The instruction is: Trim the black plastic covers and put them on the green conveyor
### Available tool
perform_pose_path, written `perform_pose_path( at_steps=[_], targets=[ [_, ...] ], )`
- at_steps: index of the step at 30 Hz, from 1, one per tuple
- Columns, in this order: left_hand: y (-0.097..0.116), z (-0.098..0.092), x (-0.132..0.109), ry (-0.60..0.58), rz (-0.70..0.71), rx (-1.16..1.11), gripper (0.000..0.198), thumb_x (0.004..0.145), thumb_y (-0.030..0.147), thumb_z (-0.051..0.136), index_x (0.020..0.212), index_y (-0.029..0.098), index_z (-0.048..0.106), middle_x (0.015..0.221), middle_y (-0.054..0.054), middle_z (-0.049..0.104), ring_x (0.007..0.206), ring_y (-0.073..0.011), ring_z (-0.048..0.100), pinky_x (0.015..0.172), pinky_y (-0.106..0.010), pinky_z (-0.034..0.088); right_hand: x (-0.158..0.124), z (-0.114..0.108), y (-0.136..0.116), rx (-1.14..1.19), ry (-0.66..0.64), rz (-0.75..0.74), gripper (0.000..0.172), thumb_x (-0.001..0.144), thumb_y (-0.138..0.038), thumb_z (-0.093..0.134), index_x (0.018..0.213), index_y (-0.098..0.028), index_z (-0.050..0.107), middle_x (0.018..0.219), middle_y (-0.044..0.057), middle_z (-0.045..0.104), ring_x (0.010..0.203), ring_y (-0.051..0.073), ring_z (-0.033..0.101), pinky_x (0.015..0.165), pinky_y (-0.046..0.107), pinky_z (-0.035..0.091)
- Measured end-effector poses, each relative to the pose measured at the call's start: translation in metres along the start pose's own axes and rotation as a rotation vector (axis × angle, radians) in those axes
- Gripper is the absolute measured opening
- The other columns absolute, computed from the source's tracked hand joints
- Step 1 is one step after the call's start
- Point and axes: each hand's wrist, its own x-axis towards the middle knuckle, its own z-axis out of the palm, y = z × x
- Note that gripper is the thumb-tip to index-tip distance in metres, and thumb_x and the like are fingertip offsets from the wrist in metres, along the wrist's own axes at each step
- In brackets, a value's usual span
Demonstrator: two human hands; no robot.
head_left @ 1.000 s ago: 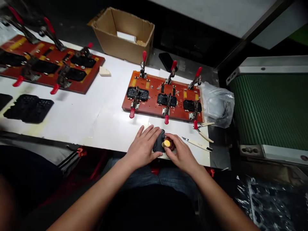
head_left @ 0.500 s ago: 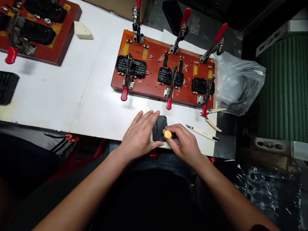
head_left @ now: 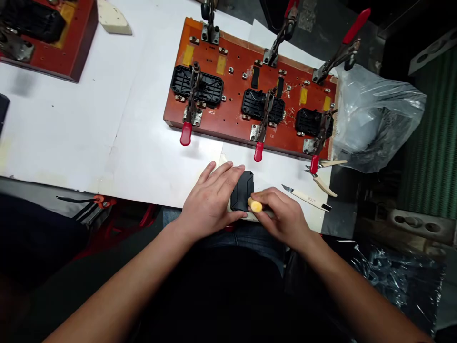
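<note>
A flat black plastic part (head_left: 243, 191) lies at the near edge of the white-covered table, on something pale that is mostly hidden. My left hand (head_left: 212, 202) covers its left side and grips it, fingers stretched toward the far edge and thumb along the near edge. In my right hand (head_left: 282, 214) is a short round stick-like tool (head_left: 256, 206), pinched between thumb and fingers, its yellowish end toward me. The tool stands at the part's right near corner; its lower tip is hidden. A craft knife (head_left: 307, 197) and pale-handled nippers (head_left: 323, 183) lie right of that hand.
Beyond my hands stands a red-brown fixture board (head_left: 232, 114) with red-handled toggle clamps (head_left: 262, 126) and black plastic parts (head_left: 210, 88). A clear plastic bag (head_left: 374, 119) sits at its right. Another fixture board (head_left: 80, 47) and a cream block (head_left: 113, 18) are at upper left.
The view has shifted, so the fixture board sits slightly higher and farther right. The stick-like tool has moved slightly toward the part's near right corner. Both hands keep their holds.
</note>
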Motion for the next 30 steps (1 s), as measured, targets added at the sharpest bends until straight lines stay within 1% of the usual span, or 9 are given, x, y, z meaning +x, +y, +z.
perform_pose_path(
  at_steps=[2, 5, 7, 10, 15, 19, 21, 25, 30],
  targets=[
    [0.0, 0.0, 0.0, 0.0, -0.004, -0.003, 0.099, 0.084, 0.044, 0.083, 0.159, 0.016, 0.024, 0.157, -0.016, 0.047, 0.152, -0.0331, 0.035, 0.132, -0.055, 0.017, 0.011, 0.003, 0.005, -0.036, 0.068, 0.011, 0.015, 0.097, -0.019, 0.062, 0.11, -0.026, 0.059, 0.103, 0.005, 0.069, 0.093, 0.019, 0.067, 0.081, 0.035, 0.057],
    [-0.001, 0.0, 0.0, 0.005, -0.002, -0.008, 0.099, 0.083, 0.043, 0.084, 0.158, 0.015, 0.026, 0.157, -0.016, 0.047, 0.152, -0.0327, 0.036, 0.132, -0.054, 0.016, 0.022, 0.009, 0.007, -0.066, 0.182, 0.094, 0.012, 0.096, -0.024, 0.065, 0.106, -0.025, 0.059, 0.096, 0.003, 0.063, 0.082, 0.016, 0.062, 0.073, 0.032, 0.055],
    [-0.001, 0.0, 0.0, 0.003, 0.007, -0.014, 0.098, 0.084, 0.044, 0.083, 0.158, 0.015, 0.026, 0.157, -0.016, 0.047, 0.152, -0.0327, 0.036, 0.132, -0.054, 0.017, 0.021, 0.012, 0.004, -0.059, 0.185, 0.14, 0.013, 0.095, -0.026, 0.067, 0.104, -0.025, 0.058, 0.093, 0.002, 0.06, 0.076, 0.015, 0.059, 0.067, 0.03, 0.053],
    [-0.002, 0.0, 0.0, -0.008, 0.009, -0.017, 0.097, 0.084, 0.046, 0.083, 0.157, 0.014, 0.028, 0.157, -0.015, 0.047, 0.151, -0.0329, 0.037, 0.132, -0.054, 0.017, 0.02, 0.012, 0.001, -0.061, 0.149, 0.166, 0.018, 0.094, -0.032, 0.071, 0.099, -0.024, 0.056, 0.089, 0.0, 0.059, 0.07, 0.014, 0.056, 0.064, 0.028, 0.049],
    [-0.002, 0.001, 0.0, 0.021, -0.008, -0.012, 0.099, 0.083, 0.046, 0.084, 0.158, 0.014, 0.027, 0.157, -0.016, 0.048, 0.151, -0.0331, 0.038, 0.132, -0.054, 0.016, 0.033, 0.015, 0.003, -0.172, 0.272, 0.221, 0.025, 0.092, -0.038, 0.073, 0.093, -0.024, 0.052, 0.083, -0.001, 0.058, 0.068, 0.014, 0.053, 0.065, 0.03, 0.047],
    [-0.001, 0.001, 0.0, 0.001, -0.001, -0.026, 0.099, 0.082, 0.048, 0.084, 0.158, 0.014, 0.028, 0.157, -0.016, 0.048, 0.151, -0.0334, 0.038, 0.132, -0.054, 0.017, 0.033, 0.019, 0.001, -0.118, 0.25, 0.29, 0.027, 0.091, -0.039, 0.074, 0.092, -0.024, 0.052, 0.08, -0.003, 0.055, 0.064, 0.013, 0.051, 0.061, 0.029, 0.045],
    [-0.002, 0.001, 0.0, 0.0, -0.01, -0.018, 0.099, 0.082, 0.048, 0.084, 0.157, 0.014, 0.029, 0.157, -0.016, 0.048, 0.151, -0.0325, 0.038, 0.132, -0.053, 0.016, 0.032, 0.019, 0.003, -0.122, 0.247, 0.278, 0.028, 0.09, -0.04, 0.075, 0.092, -0.024, 0.052, 0.078, -0.003, 0.054, 0.063, 0.013, 0.051, 0.061, 0.029, 0.045],
    [-0.003, 0.001, 0.001, 0.007, -0.016, -0.016, 0.098, 0.084, 0.047, 0.083, 0.158, 0.015, 0.028, 0.157, -0.016, 0.047, 0.15, -0.0331, 0.039, 0.132, -0.054, 0.017, 0.03, 0.018, 0.006, -0.121, 0.3, 0.276, 0.027, 0.091, -0.039, 0.074, 0.091, -0.024, 0.052, 0.079, -0.003, 0.053, 0.064, 0.013, 0.051, 0.063, 0.03, 0.046],
    [-0.003, 0.002, 0.001, -0.002, -0.009, -0.022, 0.098, 0.084, 0.05, 0.082, 0.158, 0.016, 0.028, 0.158, -0.015, 0.048, 0.151, -0.032, 0.038, 0.132, -0.052, 0.016, 0.033, 0.018, 0.007, -0.121, 0.238, 0.215, 0.026, 0.091, -0.039, 0.074, 0.092, -0.024, 0.052, 0.082, -0.002, 0.055, 0.065, 0.013, 0.051, 0.061, 0.029, 0.046]
  ],
)
